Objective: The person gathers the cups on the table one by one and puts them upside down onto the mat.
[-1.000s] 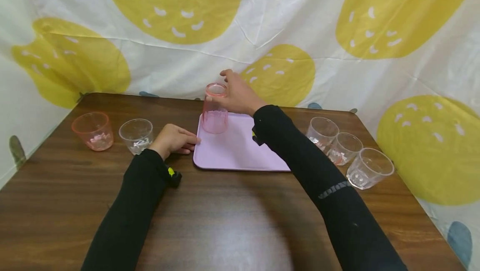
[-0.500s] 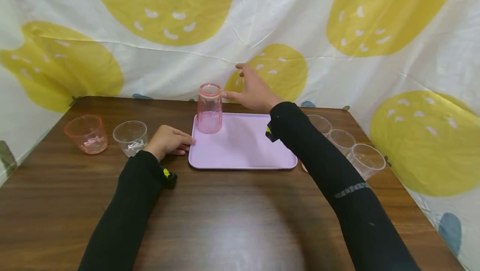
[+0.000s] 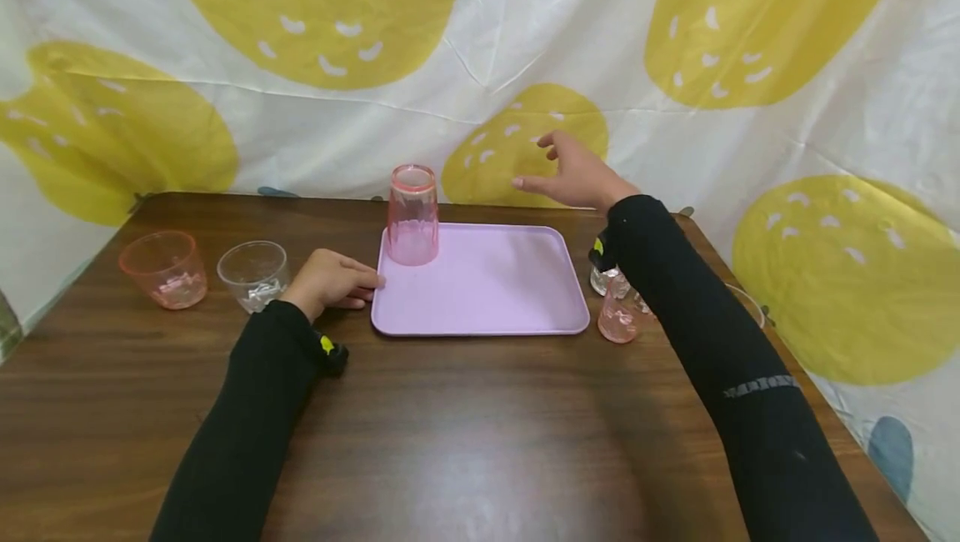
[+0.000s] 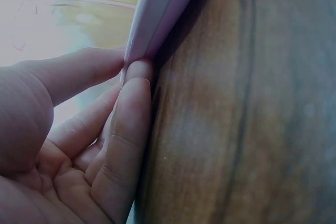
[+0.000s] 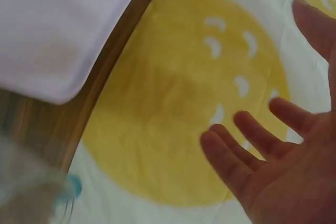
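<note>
My left hand (image 3: 336, 282) pinches the left edge of a lilac tray (image 3: 495, 283). In the left wrist view, the thumb (image 4: 89, 69) lies on one face of the tray's rim and the fingertips on the other. A tall pink glass (image 3: 412, 217) stands upside down, narrower end up, in the tray's back left corner. Over the far table edge, right of that glass, my right hand (image 3: 577, 173) is held in the air with spread fingers and nothing in them. The right wrist view shows its fingers (image 5: 226, 161) apart in front of the curtain.
At the left stand a pink glass (image 3: 168, 275) and a clear glass (image 3: 255, 271), both upright. Right of the tray, another pink glass (image 3: 618, 318) and some clear glasses are partly hidden behind my right sleeve (image 3: 697, 317). A patterned curtain (image 3: 315, 133) hangs behind the table.
My right hand has let go of the tall pink glass and moved away to the right. The glass stays on the tray. My left hand keeps its place at the tray's edge.
</note>
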